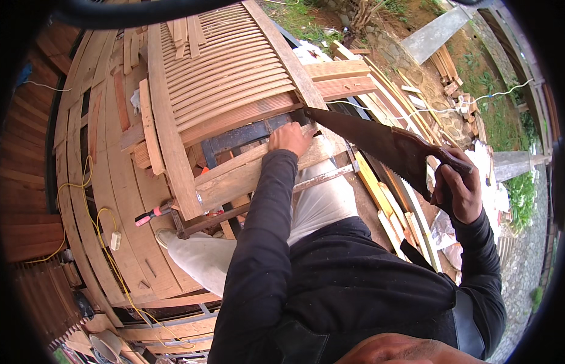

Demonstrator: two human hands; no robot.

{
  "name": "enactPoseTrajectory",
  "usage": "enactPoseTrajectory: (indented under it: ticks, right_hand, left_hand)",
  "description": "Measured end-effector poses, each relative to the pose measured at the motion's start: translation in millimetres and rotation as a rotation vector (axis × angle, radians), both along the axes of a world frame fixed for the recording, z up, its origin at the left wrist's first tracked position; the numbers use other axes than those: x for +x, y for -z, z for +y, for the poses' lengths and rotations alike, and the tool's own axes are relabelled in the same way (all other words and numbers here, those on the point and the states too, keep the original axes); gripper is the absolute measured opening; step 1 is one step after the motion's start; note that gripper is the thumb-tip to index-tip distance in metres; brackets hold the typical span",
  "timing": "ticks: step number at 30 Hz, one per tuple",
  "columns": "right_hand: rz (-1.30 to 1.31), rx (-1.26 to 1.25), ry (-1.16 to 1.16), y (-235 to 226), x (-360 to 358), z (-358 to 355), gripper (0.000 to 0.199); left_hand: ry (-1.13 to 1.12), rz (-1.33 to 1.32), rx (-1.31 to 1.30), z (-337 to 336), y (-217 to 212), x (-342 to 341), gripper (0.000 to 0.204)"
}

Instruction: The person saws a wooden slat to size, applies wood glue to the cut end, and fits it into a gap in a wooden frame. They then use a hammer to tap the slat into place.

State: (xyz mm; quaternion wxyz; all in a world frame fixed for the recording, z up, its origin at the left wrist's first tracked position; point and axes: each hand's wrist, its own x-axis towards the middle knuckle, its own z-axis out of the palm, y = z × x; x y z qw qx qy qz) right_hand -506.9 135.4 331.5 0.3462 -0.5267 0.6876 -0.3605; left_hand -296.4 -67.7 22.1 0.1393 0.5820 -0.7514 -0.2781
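Note:
In my right hand (458, 188) is the wooden handle of a handsaw (376, 138). Its dark, toothed blade runs up and left, and the tip reaches the right side rail of a slatted wooden panel (225, 79). My left hand (291, 139) is closed on a wooden board (231, 180) at the panel's near end, just left of the saw tip; its fingertips are partly hidden. Beyond that hand lies a dark metal bar (246, 134). Whether the teeth touch wood, I cannot tell.
A pink-and-black-handled tool (152, 216) lies left of the panel on the plank platform (121, 200). A yellow cord (95, 227) with a white socket block (115, 241) crosses the planks. Loose sticks (185, 33) rest on the slats. Stacked timber (389, 206) lies at right.

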Motion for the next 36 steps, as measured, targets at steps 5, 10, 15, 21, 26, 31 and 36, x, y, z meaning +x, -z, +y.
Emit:
enactPoseTrajectory:
  ticks: [5,10,15,21,26,31,36]
  right_hand:
    - [-0.004,-0.002,0.013,-11.5,0.5,4.3,0.037]
    - [0.012,-0.01,0.008,-13.5,8.8,-12.2,0.033]
    - [-0.044,0.018,-0.003,-28.9,-1.7,-20.3,0.033]
    - [-0.079,-0.007,0.084,7.8,-6.4,-35.9,0.039]
    - [-0.129,0.07,-0.038,-36.2,-9.8,-32.1,0.032]
    - [-0.095,0.064,0.016,-6.2,-9.4,-54.2,0.032]
    - [-0.081,0.09,-0.024,-40.3,-12.2,-40.4,0.029]
  left_hand:
    - [-0.004,0.011,0.002,1.0,-0.6,-1.5,0.062]
    - [-0.024,0.002,0.015,-6.2,-1.6,-5.1,0.064]
    - [-0.039,0.031,-0.02,-6.6,0.9,-3.1,0.063]
    - [0.012,0.015,-0.022,-8.3,-5.5,-1.6,0.063]
    - [-0.026,0.037,-0.033,-1.7,3.0,-3.1,0.061]
    - [-0.025,0.056,-0.044,-2.2,1.4,-4.3,0.061]
    - [-0.028,0.02,-0.044,-4.2,-1.2,-1.3,0.061]
